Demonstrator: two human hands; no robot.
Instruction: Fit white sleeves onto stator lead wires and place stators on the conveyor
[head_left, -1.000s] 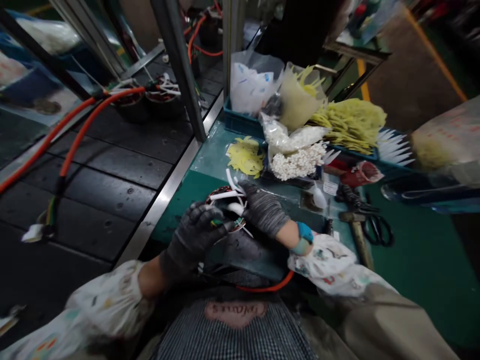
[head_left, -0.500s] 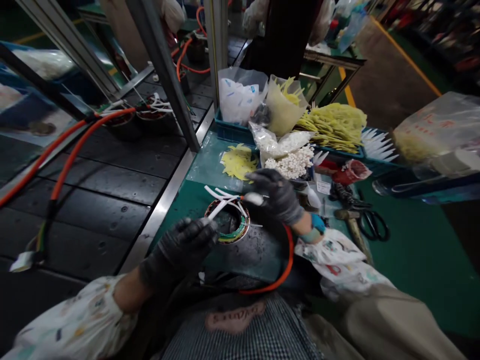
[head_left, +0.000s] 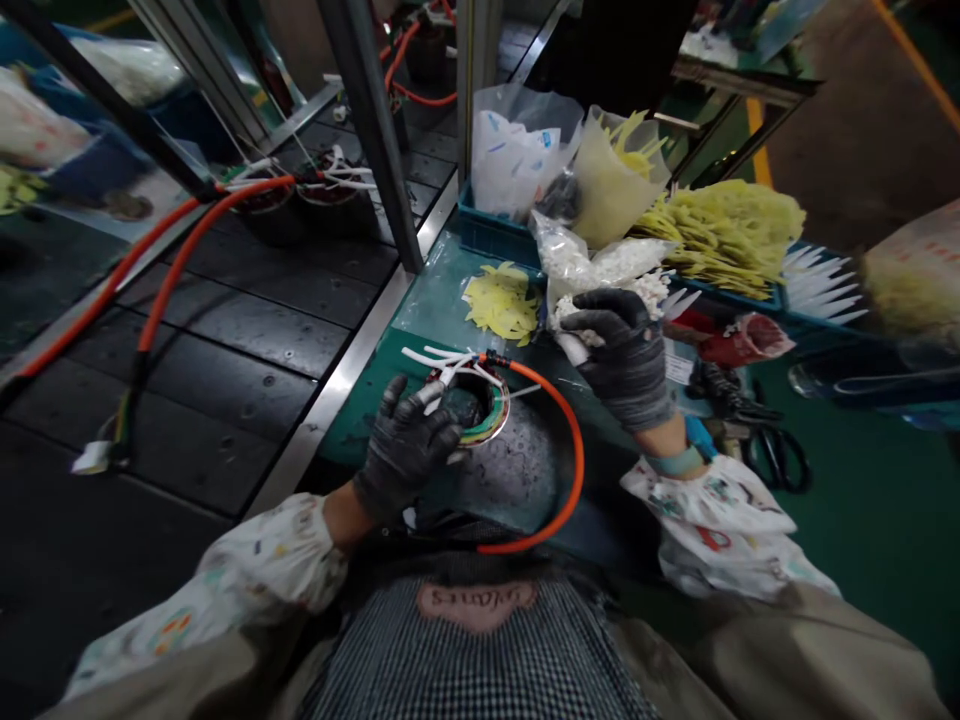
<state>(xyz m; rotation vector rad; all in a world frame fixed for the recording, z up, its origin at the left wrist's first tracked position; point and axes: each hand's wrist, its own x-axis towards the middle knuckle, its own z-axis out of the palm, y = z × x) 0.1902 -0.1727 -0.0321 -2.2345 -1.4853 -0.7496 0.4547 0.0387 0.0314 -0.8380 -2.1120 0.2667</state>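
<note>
My left hand [head_left: 409, 440], in a dark grey glove, rests at the near left rim of a wound ring, which looks like a motor stator [head_left: 495, 425]. Its fingers are apart, touching or close to a white sleeve [head_left: 444, 385] over the ring. Several white tubes and an orange cable [head_left: 576, 440] come together at the ring's far side. My right hand [head_left: 619, 355], gloved alike, is over the small white pieces [head_left: 651, 288], fingers curled toward a whitish thumb or piece. What its fingertips hold is hidden.
Yellow cut sheets [head_left: 501, 302] lie beyond the ring. Blue bins hold bags, a yellow stack [head_left: 724, 240] and white pointed pieces [head_left: 821, 285]. Black scissors [head_left: 780, 460] and a red roll [head_left: 750, 338] are at the right. A metal rail and dark conveyor [head_left: 232, 360] run along the left.
My right hand has moved from beside the cable joint to the white pieces. My left hand's fingers have spread from their grip on the white sleeve. The view has shifted.
</note>
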